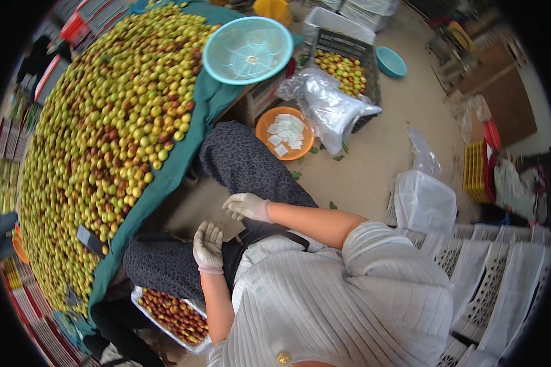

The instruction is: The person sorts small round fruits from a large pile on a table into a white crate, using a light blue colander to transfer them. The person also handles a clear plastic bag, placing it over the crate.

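My left hand (209, 246), in a whitish work glove with a pink cuff, is palm up over my lap, its fingers loosely bent and holding nothing. My right hand (247, 207), gloved the same way, hovers above my thighs with slightly curled fingers and nothing visible in it. The two hands are apart. Before me a big heap of green and brown jujubes (115, 114) lies on a teal cloth (165, 183). A dark phone-like object (90, 240) rests on the heap's near edge. Beside my left leg is a lined box of redder jujubes (174, 316).
A light-blue plastic sieve basket (248, 50) sits at the cloth's corner. Near my right knee is an orange basin (298, 153) of white packets. Beyond it, clear plastic bagging (326, 103) drapes a black crate (374, 87) of jujubes. White crates (482, 289) stand behind me; a person's dark-clad legs (124, 328) show lower left.
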`<state>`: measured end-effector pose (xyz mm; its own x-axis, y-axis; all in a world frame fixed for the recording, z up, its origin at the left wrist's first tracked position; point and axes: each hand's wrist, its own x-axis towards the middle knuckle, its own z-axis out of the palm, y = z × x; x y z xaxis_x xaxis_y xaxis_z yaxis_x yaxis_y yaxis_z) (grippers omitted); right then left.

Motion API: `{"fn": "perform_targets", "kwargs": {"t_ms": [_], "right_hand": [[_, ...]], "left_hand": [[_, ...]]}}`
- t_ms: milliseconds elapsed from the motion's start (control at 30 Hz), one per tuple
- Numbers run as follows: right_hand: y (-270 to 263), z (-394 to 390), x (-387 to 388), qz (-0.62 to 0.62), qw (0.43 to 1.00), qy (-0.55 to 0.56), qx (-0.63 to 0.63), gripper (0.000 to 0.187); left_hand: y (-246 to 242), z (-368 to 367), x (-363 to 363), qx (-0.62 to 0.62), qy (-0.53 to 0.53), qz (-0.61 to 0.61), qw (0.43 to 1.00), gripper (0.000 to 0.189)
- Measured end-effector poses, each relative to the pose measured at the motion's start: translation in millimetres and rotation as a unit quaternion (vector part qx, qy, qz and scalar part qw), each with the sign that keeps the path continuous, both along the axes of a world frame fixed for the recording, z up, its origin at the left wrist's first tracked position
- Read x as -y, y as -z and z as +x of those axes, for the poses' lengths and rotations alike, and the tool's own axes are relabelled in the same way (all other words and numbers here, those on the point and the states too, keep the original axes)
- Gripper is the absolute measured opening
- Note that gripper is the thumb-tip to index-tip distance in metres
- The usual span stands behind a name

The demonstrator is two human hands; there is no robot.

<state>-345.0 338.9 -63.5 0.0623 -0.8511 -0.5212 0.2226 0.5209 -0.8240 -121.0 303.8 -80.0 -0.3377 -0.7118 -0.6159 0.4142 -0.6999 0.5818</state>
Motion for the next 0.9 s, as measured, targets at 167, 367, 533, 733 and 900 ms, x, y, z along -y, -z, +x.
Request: {"fn": "perform_targets", "kwargs": {"t_ms": [167,367,533,733,900], "right_hand": [[-31,-40,-33,-0.045,0.973,0.071,0.213,0.033],[30,-178,-168,-0.054,0.907,0.417,-0.001,0.038],[108,-276,-374,0.318,0.612,0.672,-0.269,0.038],[114,-301,-516,0.541,0.523,0.54,-0.377,0.06],[176,-333,-582,0.632,0.542,0.369,-0.414,0.066]], "left_hand": [[7,10,11,0.004,0.023,0.016,1.0,0.04],[11,6,17,0.069,0.049,0.04,0.996,0.039],[6,2,14,0.086,0.07,0.028,0.993,0.04],[-1,9,11,0.209,0.038,0.034,0.977,0.044],[-6,11,6,0.205,0.02,0.017,0.978,0.046]]}}
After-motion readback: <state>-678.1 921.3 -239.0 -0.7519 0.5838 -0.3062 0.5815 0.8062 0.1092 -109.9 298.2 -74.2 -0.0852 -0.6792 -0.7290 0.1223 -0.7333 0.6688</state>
